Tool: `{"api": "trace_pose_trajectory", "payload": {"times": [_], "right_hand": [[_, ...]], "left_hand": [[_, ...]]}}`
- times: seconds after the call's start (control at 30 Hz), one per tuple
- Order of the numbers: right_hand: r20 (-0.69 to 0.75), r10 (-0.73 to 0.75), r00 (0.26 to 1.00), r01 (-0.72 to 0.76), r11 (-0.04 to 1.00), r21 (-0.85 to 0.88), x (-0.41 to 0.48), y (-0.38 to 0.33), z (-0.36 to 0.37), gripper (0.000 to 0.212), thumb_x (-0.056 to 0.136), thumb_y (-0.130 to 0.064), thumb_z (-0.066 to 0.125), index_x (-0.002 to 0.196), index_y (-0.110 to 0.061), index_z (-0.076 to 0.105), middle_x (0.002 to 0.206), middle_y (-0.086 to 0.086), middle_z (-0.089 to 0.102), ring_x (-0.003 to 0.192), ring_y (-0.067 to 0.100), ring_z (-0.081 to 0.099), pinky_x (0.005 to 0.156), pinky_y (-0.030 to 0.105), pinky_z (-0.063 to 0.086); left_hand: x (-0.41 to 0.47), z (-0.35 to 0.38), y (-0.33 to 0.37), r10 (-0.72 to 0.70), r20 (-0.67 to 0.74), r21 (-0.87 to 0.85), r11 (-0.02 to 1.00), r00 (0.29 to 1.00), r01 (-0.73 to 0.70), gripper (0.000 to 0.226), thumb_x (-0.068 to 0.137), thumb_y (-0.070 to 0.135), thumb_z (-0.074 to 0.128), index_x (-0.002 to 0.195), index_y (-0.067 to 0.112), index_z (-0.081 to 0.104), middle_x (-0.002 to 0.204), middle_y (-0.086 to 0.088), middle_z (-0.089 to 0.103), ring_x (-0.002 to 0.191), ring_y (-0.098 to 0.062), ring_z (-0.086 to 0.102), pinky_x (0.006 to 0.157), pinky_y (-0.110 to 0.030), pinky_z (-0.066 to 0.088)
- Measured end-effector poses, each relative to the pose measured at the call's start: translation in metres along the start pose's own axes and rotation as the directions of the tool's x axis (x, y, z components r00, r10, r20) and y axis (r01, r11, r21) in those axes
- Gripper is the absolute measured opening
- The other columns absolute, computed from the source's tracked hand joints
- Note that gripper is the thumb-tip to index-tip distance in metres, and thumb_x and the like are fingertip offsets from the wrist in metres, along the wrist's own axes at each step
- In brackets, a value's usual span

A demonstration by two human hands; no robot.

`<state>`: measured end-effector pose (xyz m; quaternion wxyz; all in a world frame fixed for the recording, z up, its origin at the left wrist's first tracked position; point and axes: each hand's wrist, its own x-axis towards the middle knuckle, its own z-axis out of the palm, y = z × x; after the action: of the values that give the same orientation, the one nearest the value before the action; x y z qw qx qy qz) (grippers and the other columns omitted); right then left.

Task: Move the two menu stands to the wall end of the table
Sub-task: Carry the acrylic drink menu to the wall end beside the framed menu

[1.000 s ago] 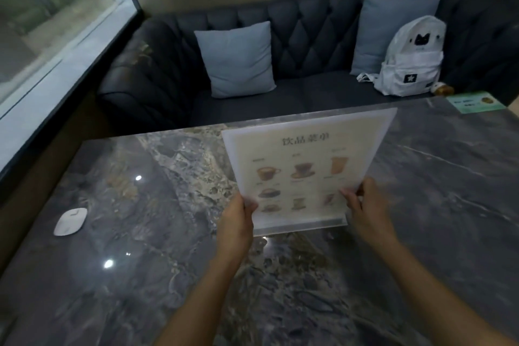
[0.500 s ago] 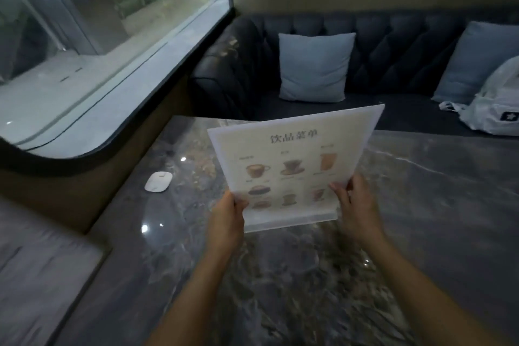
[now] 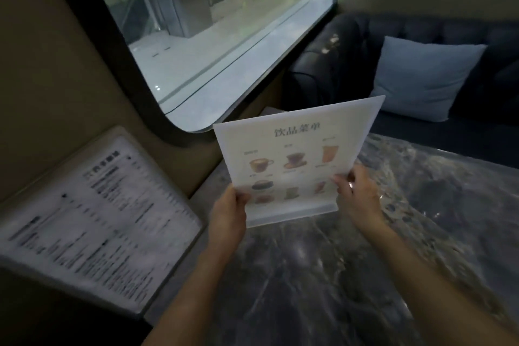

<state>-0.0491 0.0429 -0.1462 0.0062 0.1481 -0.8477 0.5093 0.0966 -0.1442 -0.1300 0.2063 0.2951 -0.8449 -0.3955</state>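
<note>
A clear acrylic menu stand (image 3: 295, 157) with a drinks menu sheet is held upright above the dark marble table (image 3: 351, 261). My left hand (image 3: 227, 216) grips its lower left edge and my right hand (image 3: 356, 194) grips its lower right edge. The stand hangs over the table's left part, close to the wall under the window. No second menu stand shows in this view.
A large window (image 3: 213, 36) runs along the beige wall (image 3: 50, 78) on the left. A blurred printed sheet in a clear holder (image 3: 92, 219) lies at lower left. A dark tufted sofa (image 3: 351, 59) with a pale blue cushion (image 3: 421, 78) sits beyond the table.
The view has swung left toward the window wall, with the menu stand carried that way in both hands. The backpack and the white disc on the table have left the view.
</note>
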Motion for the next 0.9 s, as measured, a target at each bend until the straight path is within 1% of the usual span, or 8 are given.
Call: {"api": "trace_pose_trajectory", "payload": {"times": [0.1, 0.17, 0.27, 0.43, 0.67, 0.73, 0.83, 0.9], "right_hand": [[0.073, -0.039, 0.997, 0.039, 0.999, -0.003, 0.014, -0.012, 0.025, 0.025, 0.087, -0.025, 0.054, 0.107, -0.012, 0.048, 0.107, 0.01, 0.058, 0.094, 0.026, 0.055, 0.078, 0.04, 0.047], [0.091, -0.064, 0.994, 0.068, 0.997, -0.043, 0.023, -0.019, 0.04, 0.022, 0.087, -0.027, 0.054, 0.101, -0.012, 0.05, 0.101, 0.011, 0.06, 0.09, 0.03, 0.057, 0.076, 0.043, 0.049], [0.1, -0.122, 0.988, 0.127, 0.991, -0.041, 0.034, -0.028, 0.061, 0.019, 0.086, -0.026, 0.057, 0.097, -0.011, 0.052, 0.094, 0.007, 0.058, 0.083, 0.027, 0.055, 0.068, 0.034, 0.042], [0.203, -0.155, 0.967, 0.159, 0.987, -0.005, 0.055, -0.043, 0.09, 0.016, 0.086, -0.02, 0.058, 0.089, -0.009, 0.047, 0.094, 0.02, 0.062, 0.081, 0.029, 0.056, 0.065, 0.029, 0.037], [0.301, -0.153, 0.941, 0.128, 0.987, 0.101, 0.079, -0.049, 0.13, 0.021, 0.085, -0.016, 0.059, 0.098, -0.001, 0.052, 0.098, 0.022, 0.062, 0.089, 0.036, 0.06, 0.08, 0.057, 0.049], [0.332, -0.164, 0.929, 0.126, 0.983, 0.133, 0.086, -0.051, 0.139, 0.017, 0.084, -0.014, 0.06, 0.097, -0.004, 0.054, 0.098, 0.018, 0.064, 0.089, 0.03, 0.062, 0.081, 0.051, 0.051], [0.369, -0.165, 0.915, 0.082, 0.97, 0.231, 0.095, -0.052, 0.15, 0.013, 0.082, -0.008, 0.062, 0.085, -0.018, 0.054, 0.087, 0.004, 0.064, 0.078, 0.007, 0.063, 0.07, 0.017, 0.052], [0.383, -0.16, 0.91, 0.067, 0.967, 0.246, 0.101, -0.051, 0.159, 0.015, 0.08, -0.004, 0.063, 0.085, -0.016, 0.055, 0.085, 0.003, 0.063, 0.077, 0.007, 0.062, 0.065, 0.01, 0.048]], "left_hand": [[0.009, -0.019, -0.013, -0.017, -0.075, 0.011, 1.0, 0.997, 0.017, 0.015, 0.091, 0.013, 0.048, 0.102, 0.012, 0.059, 0.087, 0.005, 0.057, 0.077, -0.013, 0.052, 0.056, -0.014, 0.035], [0.015, -0.031, -0.019, -0.019, -0.108, 0.0, 1.0, 0.994, 0.019, 0.013, 0.091, 0.012, 0.05, 0.099, 0.01, 0.06, 0.086, 0.004, 0.058, 0.076, -0.014, 0.052, 0.052, -0.012, 0.035], [0.022, -0.045, -0.028, -0.04, -0.146, -0.055, 0.998, 0.988, 0.032, 0.007, 0.09, 0.011, 0.051, 0.091, 0.012, 0.059, 0.088, 0.001, 0.061, 0.077, -0.015, 0.055, 0.054, -0.008, 0.035], [0.034, -0.059, -0.039, -0.08, -0.203, -0.032, 0.997, 0.976, 0.075, 0.008, 0.09, 0.016, 0.051, 0.091, 0.013, 0.059, 0.088, 0.002, 0.062, 0.077, -0.013, 0.055, 0.054, -0.007, 0.037], [0.043, -0.067, -0.052, -0.107, -0.268, -0.073, 0.993, 0.957, 0.091, 0.016, 0.092, 0.015, 0.048, 0.097, 0.022, 0.062, 0.089, 0.01, 0.062, 0.077, -0.009, 0.056, 0.057, 0.001, 0.037], [0.041, -0.066, -0.055, -0.138, -0.263, -0.132, 0.986, 0.955, 0.106, 0.021, 0.092, 0.015, 0.047, 0.1, 0.029, 0.061, 0.093, 0.015, 0.062, 0.081, -0.003, 0.056, 0.06, -0.001, 0.039], [0.039, -0.063, -0.06, -0.167, -0.227, -0.099, 0.984, 0.96, 0.147, 0.022, 0.092, 0.014, 0.045, 0.104, 0.026, 0.06, 0.099, 0.011, 0.059, 0.082, 0.001, 0.053, 0.062, -0.001, 0.04], [0.038, -0.062, -0.061, -0.17, -0.231, -0.082, 0.984, 0.958, 0.155, 0.022, 0.092, 0.011, 0.045, 0.099, 0.026, 0.059, 0.094, 0.011, 0.057, 0.077, 0.005, 0.051, 0.062, 0.004, 0.037]]}}
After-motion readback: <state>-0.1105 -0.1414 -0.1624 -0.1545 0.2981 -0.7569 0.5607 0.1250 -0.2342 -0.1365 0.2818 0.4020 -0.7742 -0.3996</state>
